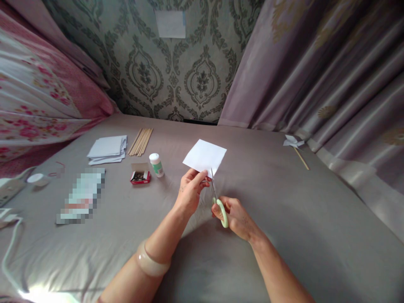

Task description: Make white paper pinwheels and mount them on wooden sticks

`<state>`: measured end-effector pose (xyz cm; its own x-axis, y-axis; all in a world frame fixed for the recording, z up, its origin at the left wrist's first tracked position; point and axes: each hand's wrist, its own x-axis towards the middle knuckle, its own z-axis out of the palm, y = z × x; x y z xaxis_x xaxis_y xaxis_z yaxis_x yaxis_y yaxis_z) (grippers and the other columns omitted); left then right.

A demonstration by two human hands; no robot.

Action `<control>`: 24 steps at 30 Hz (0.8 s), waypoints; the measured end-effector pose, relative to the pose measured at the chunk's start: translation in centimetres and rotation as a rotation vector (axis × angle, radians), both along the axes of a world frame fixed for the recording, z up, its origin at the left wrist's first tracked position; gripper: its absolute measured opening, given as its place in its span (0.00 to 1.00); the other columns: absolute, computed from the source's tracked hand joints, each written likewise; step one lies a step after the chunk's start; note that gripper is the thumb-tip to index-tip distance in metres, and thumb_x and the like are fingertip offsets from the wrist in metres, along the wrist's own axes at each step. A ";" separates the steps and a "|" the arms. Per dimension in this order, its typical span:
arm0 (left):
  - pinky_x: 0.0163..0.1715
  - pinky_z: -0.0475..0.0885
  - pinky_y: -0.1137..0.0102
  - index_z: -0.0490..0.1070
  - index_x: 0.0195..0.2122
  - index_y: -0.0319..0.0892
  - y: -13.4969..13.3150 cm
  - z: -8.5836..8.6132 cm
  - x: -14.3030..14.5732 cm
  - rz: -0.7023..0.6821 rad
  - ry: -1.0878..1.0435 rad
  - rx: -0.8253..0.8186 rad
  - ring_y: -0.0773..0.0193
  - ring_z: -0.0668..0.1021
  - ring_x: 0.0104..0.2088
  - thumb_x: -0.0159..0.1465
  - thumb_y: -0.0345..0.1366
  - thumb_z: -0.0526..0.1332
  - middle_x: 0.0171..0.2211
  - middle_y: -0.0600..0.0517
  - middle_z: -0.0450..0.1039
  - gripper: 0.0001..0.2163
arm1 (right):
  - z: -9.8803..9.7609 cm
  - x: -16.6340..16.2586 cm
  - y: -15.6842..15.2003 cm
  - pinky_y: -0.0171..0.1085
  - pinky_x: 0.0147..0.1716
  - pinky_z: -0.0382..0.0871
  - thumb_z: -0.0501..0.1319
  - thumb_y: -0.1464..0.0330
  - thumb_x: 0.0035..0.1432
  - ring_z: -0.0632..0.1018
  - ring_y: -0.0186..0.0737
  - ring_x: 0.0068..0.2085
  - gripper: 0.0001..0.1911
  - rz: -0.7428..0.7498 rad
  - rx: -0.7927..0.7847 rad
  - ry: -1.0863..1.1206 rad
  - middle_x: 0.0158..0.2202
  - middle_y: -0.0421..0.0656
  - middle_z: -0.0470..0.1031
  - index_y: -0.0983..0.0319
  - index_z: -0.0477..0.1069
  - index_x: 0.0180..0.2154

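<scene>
My left hand (pixel 190 190) pinches the near corner of a white square of paper (pixel 205 156) and holds it up over the grey bedsheet (pixel 284 219). My right hand (pixel 235 215) grips scissors (pixel 218 202) with pale green handles. The blades point up and meet the paper's lower edge just right of my left fingers. A pale bangle sits on my left forearm.
To the left lie a stack of white paper squares (pixel 107 149), a bundle of wooden sticks (pixel 140 141), a small white glue bottle (pixel 156 164) and a red open box (pixel 140 176). A paper pinwheel on a stick (pixel 295 145) lies at the right near the curtain. A blurred packet (pixel 82 195) and a cable are at left.
</scene>
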<state>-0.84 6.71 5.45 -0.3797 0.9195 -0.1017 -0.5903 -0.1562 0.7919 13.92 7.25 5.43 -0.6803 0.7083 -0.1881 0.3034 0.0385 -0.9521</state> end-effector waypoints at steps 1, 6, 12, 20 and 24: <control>0.23 0.67 0.78 0.73 0.31 0.38 0.0 0.0 0.0 -0.001 0.001 0.001 0.74 0.73 0.23 0.49 0.34 0.69 0.25 0.55 0.72 0.09 | -0.1 0.0 0.0 0.34 0.23 0.49 0.56 0.40 0.49 0.56 0.29 0.24 0.30 0.000 -0.003 0.003 0.21 0.35 0.54 0.61 0.57 0.24; 0.23 0.67 0.78 0.73 0.29 0.38 0.1 0.0 0.0 0.014 0.007 -0.015 0.73 0.74 0.23 0.48 0.35 0.70 0.24 0.55 0.72 0.10 | -0.3 0.2 0.2 0.35 0.25 0.51 0.56 0.39 0.49 0.58 0.31 0.25 0.31 -0.004 -0.014 0.027 0.22 0.36 0.56 0.62 0.58 0.24; 0.24 0.68 0.78 0.73 0.28 0.37 -0.1 0.0 -0.1 0.018 -0.010 -0.010 0.72 0.74 0.23 0.48 0.35 0.70 0.23 0.54 0.73 0.10 | -0.3 0.4 0.3 0.34 0.24 0.53 0.55 0.37 0.47 0.59 0.31 0.25 0.32 -0.001 -0.036 0.030 0.22 0.38 0.59 0.62 0.60 0.24; 0.26 0.68 0.78 0.72 0.29 0.37 0.0 0.1 0.0 -0.016 -0.093 0.007 0.73 0.74 0.24 0.48 0.33 0.70 0.23 0.54 0.73 0.10 | 0.0 0.4 0.2 0.33 0.23 0.53 0.56 0.37 0.46 0.60 0.32 0.25 0.33 -0.005 -0.020 0.032 0.22 0.39 0.61 0.63 0.62 0.24; 0.26 0.69 0.78 0.72 0.29 0.37 0.0 0.2 0.0 -0.025 -0.109 0.003 0.73 0.73 0.24 0.48 0.33 0.70 0.23 0.55 0.72 0.10 | -0.1 0.3 0.2 0.33 0.23 0.53 0.56 0.38 0.47 0.61 0.32 0.26 0.33 -0.001 -0.023 0.053 0.23 0.40 0.62 0.63 0.63 0.25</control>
